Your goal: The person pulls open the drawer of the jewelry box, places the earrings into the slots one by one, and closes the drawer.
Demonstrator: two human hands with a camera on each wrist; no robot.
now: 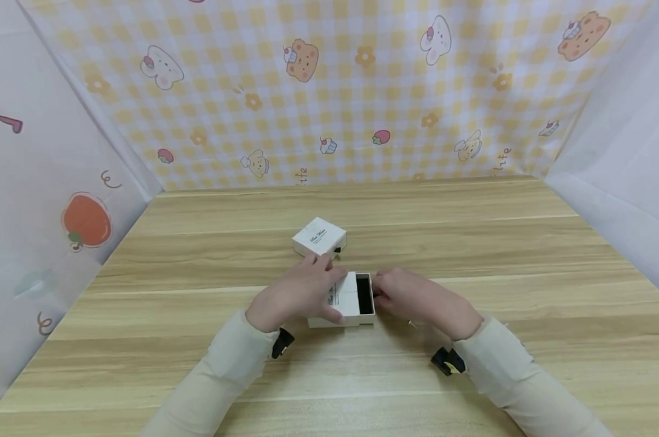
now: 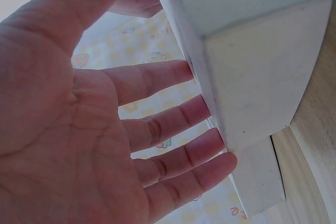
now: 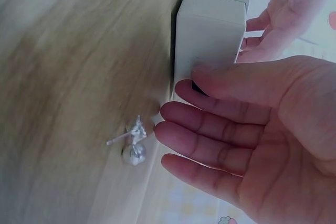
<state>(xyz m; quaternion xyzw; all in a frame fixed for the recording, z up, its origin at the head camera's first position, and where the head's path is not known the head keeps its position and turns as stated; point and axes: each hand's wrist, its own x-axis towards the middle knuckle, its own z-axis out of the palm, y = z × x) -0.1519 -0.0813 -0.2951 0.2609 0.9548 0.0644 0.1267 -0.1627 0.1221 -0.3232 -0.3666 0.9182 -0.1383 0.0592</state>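
A white slide-out gift box (image 1: 349, 298) with dark lettering lies on the table, its drawer (image 1: 365, 295) partly out on the right, showing a black inside. My left hand (image 1: 302, 291) holds the sleeve across its top, with fingertips near the far edge and thumb at the near edge. My right hand (image 1: 408, 297) is at the drawer's end. In the right wrist view its thumb and forefinger pinch a small black pull tab (image 3: 199, 88). Sparkling stud earrings (image 3: 134, 148) lie beside the right fingers; whether one or two is hard to tell.
A second white box (image 1: 320, 235) with similar lettering and a black tab stands just behind the left hand. The wooden table (image 1: 444, 237) meets a yellow-checked cloth (image 1: 351, 91) at the back, and white cloths hang at both sides.
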